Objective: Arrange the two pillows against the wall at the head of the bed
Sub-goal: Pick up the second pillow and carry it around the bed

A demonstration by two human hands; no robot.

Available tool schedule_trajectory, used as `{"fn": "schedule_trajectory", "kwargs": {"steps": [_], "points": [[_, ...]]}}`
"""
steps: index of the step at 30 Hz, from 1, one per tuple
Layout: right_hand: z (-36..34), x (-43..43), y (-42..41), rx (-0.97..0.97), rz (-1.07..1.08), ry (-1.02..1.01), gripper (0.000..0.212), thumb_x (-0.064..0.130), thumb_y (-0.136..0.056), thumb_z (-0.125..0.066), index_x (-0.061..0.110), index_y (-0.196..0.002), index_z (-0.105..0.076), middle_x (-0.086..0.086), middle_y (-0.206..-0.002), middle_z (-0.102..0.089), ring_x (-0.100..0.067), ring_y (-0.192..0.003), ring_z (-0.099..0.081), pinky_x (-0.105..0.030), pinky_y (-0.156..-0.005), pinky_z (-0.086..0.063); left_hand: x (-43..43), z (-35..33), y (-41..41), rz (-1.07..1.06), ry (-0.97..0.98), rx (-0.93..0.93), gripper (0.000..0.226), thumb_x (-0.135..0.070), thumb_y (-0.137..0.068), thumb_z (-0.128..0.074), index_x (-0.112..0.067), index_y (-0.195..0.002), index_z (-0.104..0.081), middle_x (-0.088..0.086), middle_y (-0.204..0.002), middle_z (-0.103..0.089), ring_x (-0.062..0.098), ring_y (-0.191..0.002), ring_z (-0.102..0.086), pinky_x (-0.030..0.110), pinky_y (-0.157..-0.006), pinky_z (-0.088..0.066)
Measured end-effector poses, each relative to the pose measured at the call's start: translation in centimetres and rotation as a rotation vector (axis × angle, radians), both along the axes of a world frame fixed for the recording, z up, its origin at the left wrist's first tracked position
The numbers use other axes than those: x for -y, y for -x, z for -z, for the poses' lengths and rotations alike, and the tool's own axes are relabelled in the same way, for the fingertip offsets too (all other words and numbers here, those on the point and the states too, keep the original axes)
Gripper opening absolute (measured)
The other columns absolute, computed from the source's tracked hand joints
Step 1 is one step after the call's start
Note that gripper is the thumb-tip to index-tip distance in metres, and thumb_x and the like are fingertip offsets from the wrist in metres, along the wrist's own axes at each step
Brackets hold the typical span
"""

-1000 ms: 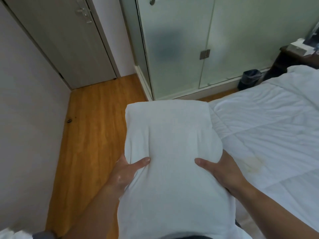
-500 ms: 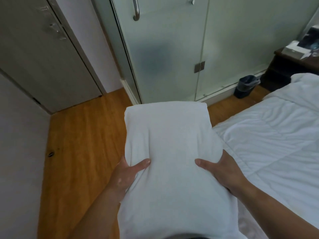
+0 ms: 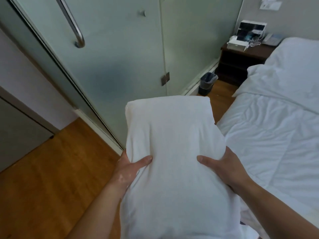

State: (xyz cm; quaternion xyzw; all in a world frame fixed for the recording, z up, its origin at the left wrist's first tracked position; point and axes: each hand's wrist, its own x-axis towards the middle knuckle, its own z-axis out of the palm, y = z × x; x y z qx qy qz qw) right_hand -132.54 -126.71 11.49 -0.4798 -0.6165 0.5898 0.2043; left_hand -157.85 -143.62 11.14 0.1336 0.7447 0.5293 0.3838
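Note:
I hold a white pillow [image 3: 172, 152] lengthwise in front of me, over the wooden floor beside the bed. My left hand [image 3: 131, 168] grips its left side and my right hand [image 3: 222, 167] grips its right side, thumbs pressed into the top. The bed [image 3: 269, 135] with a white quilt lies to the right. Another white pillow or mattress end [image 3: 300, 54] shows at the bed's head, near the far wall. The folded-back quilt edge [image 3: 269, 80] lies just below it.
A frosted glass door [image 3: 107, 66] with a metal handle stands ahead on the left. A dark nightstand [image 3: 241, 61] carrying a tissue box and a phone sits by the bed's head, with a small bin [image 3: 207, 82] on the wooden floor [image 3: 51, 178] beside it.
The view has swung right and up: the nightstand, bin and head of the bed have come further into view. Both hands keep the same grip on the pillow.

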Motion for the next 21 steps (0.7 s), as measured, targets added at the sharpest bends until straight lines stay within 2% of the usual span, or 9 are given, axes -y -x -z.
{"fn": "schedule_trajectory", "kwargs": {"steps": [3,6,9,14,16,19,21], "points": [[1.3,-3.3,2.8,0.003,0.072,0.016,0.053,0.036,-0.067,-0.093,0.039,-0.112,-0.066,0.030,-0.089,-0.075,0.014,-0.078,-0.068,-0.021,-0.069,-0.050,-4.9,0.6,3.9,0.081,0.067,-0.050,0.098,-0.051,-0.041,-0.100,-0.029,-0.129,-0.061,-0.014,-0.110,-0.073,0.008,-0.101,-0.069,0.025,-0.075,-0.053],[2.2,-7.5,5.8,-0.011,0.127,0.037,0.057,0.036,-0.068,-0.093,0.037,-0.118,-0.065,0.022,-0.096,-0.075,0.009,-0.079,-0.070,-0.019,-0.069,-0.049,-10.9,0.7,7.8,0.135,0.111,-0.115,0.108,-0.061,-0.039,-0.093,-0.026,-0.136,-0.061,-0.009,-0.121,-0.074,0.012,-0.107,-0.070,0.032,-0.091,-0.054],[2.2,-13.0,8.4,-0.013,0.162,0.038,0.066,0.039,-0.067,-0.093,0.036,-0.125,-0.062,0.020,-0.105,-0.072,0.004,-0.092,-0.067,-0.020,-0.072,-0.049,-17.2,0.1,10.8,0.172,0.142,-0.154,0.112,-0.064,-0.039,-0.090,-0.026,-0.139,-0.059,-0.008,-0.124,-0.072,0.017,-0.112,-0.068,0.037,-0.101,-0.052],[1.3,-21.5,10.8,0.014,0.235,0.033,0.070,0.043,-0.065,-0.093,0.036,-0.126,-0.059,0.022,-0.106,-0.070,0.003,-0.096,-0.065,-0.022,-0.074,-0.049,-27.4,-0.6,14.1,0.262,0.139,-0.151,0.107,-0.059,-0.042,-0.090,-0.026,-0.139,-0.059,-0.009,-0.120,-0.071,0.015,-0.107,-0.068,0.033,-0.094,-0.051],[1.4,-23.9,11.2,0.015,0.286,0.043,0.071,0.045,-0.063,-0.094,0.037,-0.126,-0.062,0.019,-0.106,-0.074,0.000,-0.096,-0.068,-0.026,-0.077,-0.052,-31.4,-1.0,15.1,0.317,0.132,-0.145,0.112,-0.062,-0.036,-0.093,-0.027,-0.137,-0.059,-0.011,-0.120,-0.072,0.014,-0.109,-0.069,0.036,-0.097,-0.053],[1.7,-27.7,11.8,0.015,0.371,0.057,0.067,0.045,-0.062,-0.094,0.038,-0.122,-0.065,0.019,-0.102,-0.077,0.000,-0.092,-0.072,-0.026,-0.074,-0.054,-37.5,-1.0,16.6,0.402,0.138,-0.152,0.118,-0.069,-0.032,-0.094,-0.028,-0.138,-0.058,-0.008,-0.125,-0.072,0.017,-0.113,-0.069,0.043,-0.105,-0.052],[1.8,-30.3,12.4,0.021,0.422,0.064,0.062,0.044,-0.064,-0.093,0.038,-0.119,-0.065,0.018,-0.100,-0.077,0.000,-0.090,-0.072,-0.024,-0.072,-0.053,-41.7,-0.6,17.4,0.452,0.130,-0.148,0.114,-0.064,-0.036,-0.094,-0.028,-0.138,-0.058,-0.008,-0.124,-0.072,0.015,-0.112,-0.069,0.040,-0.103,-0.052]]}}
